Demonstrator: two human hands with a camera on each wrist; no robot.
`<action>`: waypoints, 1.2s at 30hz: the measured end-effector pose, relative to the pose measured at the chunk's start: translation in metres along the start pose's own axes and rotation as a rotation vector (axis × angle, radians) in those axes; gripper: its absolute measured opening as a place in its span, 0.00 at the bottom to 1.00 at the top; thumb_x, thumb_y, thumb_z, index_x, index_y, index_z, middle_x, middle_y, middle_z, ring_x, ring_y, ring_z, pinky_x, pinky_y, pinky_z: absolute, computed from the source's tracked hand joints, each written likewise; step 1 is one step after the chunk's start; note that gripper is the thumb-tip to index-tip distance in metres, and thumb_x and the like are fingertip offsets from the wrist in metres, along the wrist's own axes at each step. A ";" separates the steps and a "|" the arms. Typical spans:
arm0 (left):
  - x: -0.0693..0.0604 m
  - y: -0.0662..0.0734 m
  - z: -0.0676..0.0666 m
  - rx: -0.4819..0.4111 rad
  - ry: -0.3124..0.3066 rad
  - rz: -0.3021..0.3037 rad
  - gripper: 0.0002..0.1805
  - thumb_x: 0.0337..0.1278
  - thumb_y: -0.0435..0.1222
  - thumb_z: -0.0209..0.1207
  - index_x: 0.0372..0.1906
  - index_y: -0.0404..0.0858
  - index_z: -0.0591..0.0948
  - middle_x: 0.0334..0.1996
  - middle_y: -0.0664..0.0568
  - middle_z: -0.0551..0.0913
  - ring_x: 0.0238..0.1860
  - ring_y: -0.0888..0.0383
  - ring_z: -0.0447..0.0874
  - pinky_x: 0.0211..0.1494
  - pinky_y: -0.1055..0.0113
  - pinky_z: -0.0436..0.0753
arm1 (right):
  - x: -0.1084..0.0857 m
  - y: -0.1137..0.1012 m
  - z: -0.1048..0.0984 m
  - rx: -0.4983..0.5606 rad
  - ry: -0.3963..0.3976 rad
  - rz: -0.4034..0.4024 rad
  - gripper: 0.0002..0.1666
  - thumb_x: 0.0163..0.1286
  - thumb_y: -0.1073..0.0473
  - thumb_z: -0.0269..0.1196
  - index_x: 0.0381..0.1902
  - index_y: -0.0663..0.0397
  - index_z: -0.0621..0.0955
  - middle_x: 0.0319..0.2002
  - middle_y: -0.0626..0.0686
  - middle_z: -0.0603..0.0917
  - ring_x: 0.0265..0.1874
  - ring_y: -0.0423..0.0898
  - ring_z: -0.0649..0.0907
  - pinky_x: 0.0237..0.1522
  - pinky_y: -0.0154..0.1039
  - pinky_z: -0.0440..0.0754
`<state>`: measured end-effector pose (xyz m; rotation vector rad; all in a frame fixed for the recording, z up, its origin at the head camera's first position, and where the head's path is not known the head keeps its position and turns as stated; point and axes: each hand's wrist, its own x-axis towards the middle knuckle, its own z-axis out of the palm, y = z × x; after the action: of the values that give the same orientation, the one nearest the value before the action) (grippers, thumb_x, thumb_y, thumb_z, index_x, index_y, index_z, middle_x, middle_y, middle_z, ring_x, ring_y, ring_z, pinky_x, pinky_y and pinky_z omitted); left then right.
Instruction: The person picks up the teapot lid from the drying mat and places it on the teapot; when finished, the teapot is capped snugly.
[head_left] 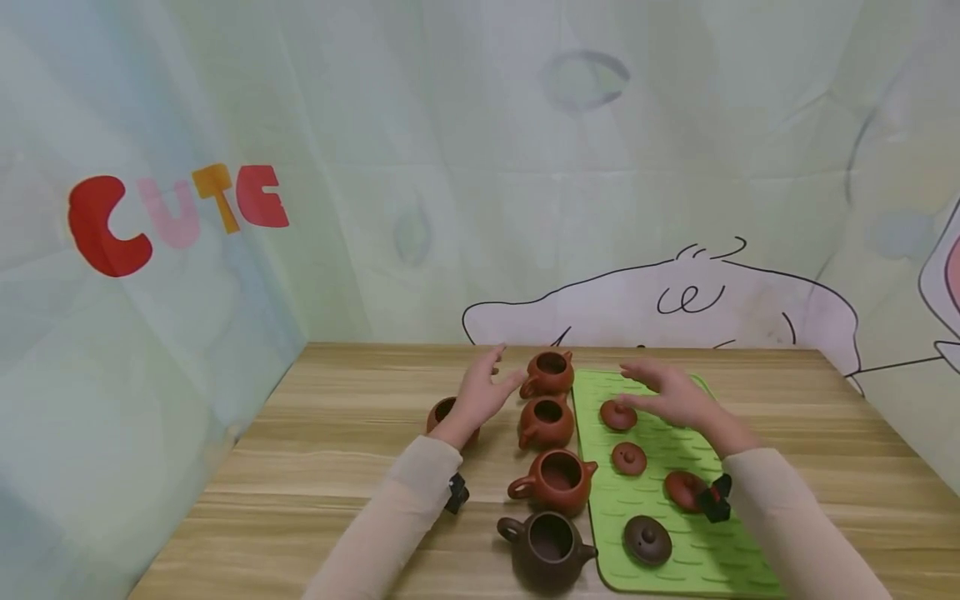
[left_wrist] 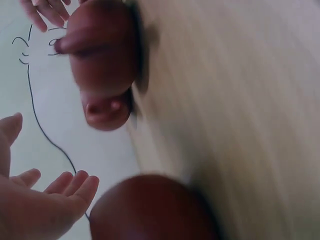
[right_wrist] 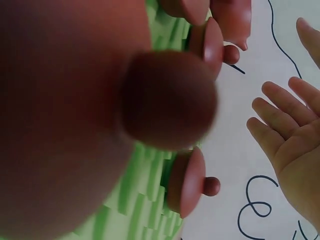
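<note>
My left hand (head_left: pixel 480 398), fingers spread and holding nothing, hovers between a lone reddish-brown teapot (head_left: pixel 441 412) and a column of lidless teapots. That column has a far teapot (head_left: pixel 550 372), a second one (head_left: pixel 546 423), a third (head_left: pixel 560 482) and a dark brown teapot (head_left: pixel 551 550) nearest me. Above the green mat (head_left: pixel 600 500) my right hand (head_left: pixel 671 396) is raised, its fingers extended and nothing in them. Below its fingertips lies a reddish lid (head_left: pixel 618 417). Other lids on the mat are a small one (head_left: pixel 628 459), one by my wrist (head_left: pixel 681 490) and a dark lid (head_left: pixel 647 540).
The wooden table (head_left: pixel 315 467) reaches back to a printed cloth backdrop (head_left: pixel 375 167). A black wrist camera (head_left: pixel 717 498) on my right sleeve partly covers the lid beside it. Another black camera (head_left: pixel 456 493) sits at my left cuff.
</note>
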<state>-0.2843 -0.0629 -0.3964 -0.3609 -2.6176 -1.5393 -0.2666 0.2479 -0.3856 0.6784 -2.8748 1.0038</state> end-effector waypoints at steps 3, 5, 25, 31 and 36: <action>0.000 -0.002 0.009 -0.024 -0.003 -0.023 0.34 0.64 0.43 0.60 0.70 0.36 0.64 0.64 0.36 0.70 0.62 0.40 0.70 0.61 0.47 0.73 | 0.000 0.002 0.004 0.038 -0.023 0.017 0.40 0.66 0.47 0.65 0.67 0.67 0.68 0.61 0.66 0.75 0.62 0.65 0.72 0.61 0.59 0.70; 0.000 -0.003 0.014 -0.035 -0.002 -0.043 0.33 0.64 0.42 0.59 0.70 0.36 0.65 0.64 0.36 0.70 0.61 0.41 0.71 0.60 0.47 0.73 | 0.001 0.004 0.006 0.052 -0.039 0.031 0.41 0.66 0.46 0.64 0.67 0.67 0.67 0.61 0.66 0.74 0.62 0.65 0.72 0.62 0.58 0.69; 0.007 -0.012 0.037 -0.108 0.058 -0.118 0.25 0.64 0.37 0.59 0.62 0.29 0.72 0.50 0.34 0.79 0.54 0.42 0.78 0.56 0.51 0.78 | 0.003 0.013 0.020 0.027 -0.158 0.168 0.43 0.63 0.37 0.63 0.64 0.64 0.72 0.61 0.65 0.75 0.61 0.63 0.73 0.59 0.58 0.72; 0.010 -0.016 0.039 -0.113 0.084 -0.142 0.22 0.64 0.36 0.58 0.59 0.30 0.74 0.46 0.36 0.81 0.50 0.44 0.80 0.52 0.54 0.79 | 0.001 0.012 0.024 -0.003 -0.149 0.171 0.40 0.63 0.38 0.63 0.61 0.63 0.75 0.56 0.63 0.80 0.57 0.61 0.77 0.53 0.56 0.76; 0.012 -0.018 0.042 -0.126 0.093 -0.159 0.17 0.63 0.35 0.59 0.54 0.30 0.78 0.42 0.38 0.83 0.45 0.47 0.80 0.48 0.58 0.79 | 0.001 0.014 0.026 0.008 -0.134 0.168 0.35 0.64 0.42 0.64 0.58 0.63 0.77 0.53 0.62 0.82 0.53 0.58 0.79 0.49 0.53 0.79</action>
<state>-0.2981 -0.0331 -0.4298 -0.0881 -2.5392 -1.7289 -0.2698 0.2417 -0.4138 0.5317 -3.0899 1.0253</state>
